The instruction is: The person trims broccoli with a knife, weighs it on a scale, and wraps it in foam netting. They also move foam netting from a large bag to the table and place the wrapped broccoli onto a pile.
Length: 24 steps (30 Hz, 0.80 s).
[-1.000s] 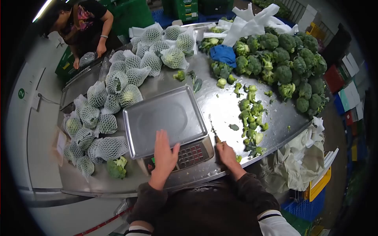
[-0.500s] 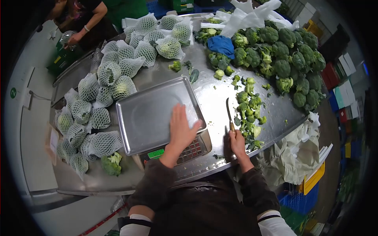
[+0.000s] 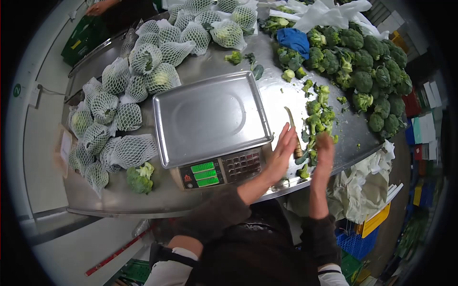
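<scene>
Both open and empty: left hand point(image 3: 279, 155), right hand point(image 3: 324, 155), fingers outstretched.
We find the knife point(image 3: 298, 148) lying between them, presumably placed to leave both free; whether the left touches it we cannot tell. Broccoli pieces point(image 3: 315, 121) lie just beyond the right; the scale point(image 3: 207, 119) stands beside the left, likely for easy reach.

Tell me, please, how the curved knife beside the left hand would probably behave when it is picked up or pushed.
The curved knife should feel stiff, as its thin blade looks metallic. Pushed, it would probably slide easily, since the metal table looks smooth. It might also rock a little, because its handle appears rounded.
</scene>
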{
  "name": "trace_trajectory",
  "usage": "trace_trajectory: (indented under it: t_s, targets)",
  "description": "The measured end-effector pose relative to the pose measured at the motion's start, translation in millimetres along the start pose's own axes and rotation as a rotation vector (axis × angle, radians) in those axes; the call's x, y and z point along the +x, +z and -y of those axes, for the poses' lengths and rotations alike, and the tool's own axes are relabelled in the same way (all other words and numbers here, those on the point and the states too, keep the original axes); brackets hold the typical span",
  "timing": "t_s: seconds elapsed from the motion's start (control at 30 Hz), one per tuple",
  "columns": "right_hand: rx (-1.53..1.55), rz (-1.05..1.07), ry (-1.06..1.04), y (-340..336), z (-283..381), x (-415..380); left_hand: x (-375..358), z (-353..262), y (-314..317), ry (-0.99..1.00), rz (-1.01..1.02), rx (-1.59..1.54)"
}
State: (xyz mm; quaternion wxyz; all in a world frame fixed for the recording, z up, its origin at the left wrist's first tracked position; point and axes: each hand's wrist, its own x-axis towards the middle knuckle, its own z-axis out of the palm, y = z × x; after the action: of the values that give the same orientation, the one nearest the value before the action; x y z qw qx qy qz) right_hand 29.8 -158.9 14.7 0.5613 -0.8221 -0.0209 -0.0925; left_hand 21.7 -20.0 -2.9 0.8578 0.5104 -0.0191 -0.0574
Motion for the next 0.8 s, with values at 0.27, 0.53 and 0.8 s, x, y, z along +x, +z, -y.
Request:
trace_trajectory:
  t_s: [0.27,0.53,0.8]
  targets:
    - [0.317,-0.025,0.061,2,0,15,25,-30,74,0.071,0.107,0.088]
    - [1.227,0.082,0.56,-8,2,31,52,2,51,0.284,0.258,0.936]
    - [0.342,-0.206,0.079,-148,-142,105,42,16,48,-0.156,0.123,0.932]
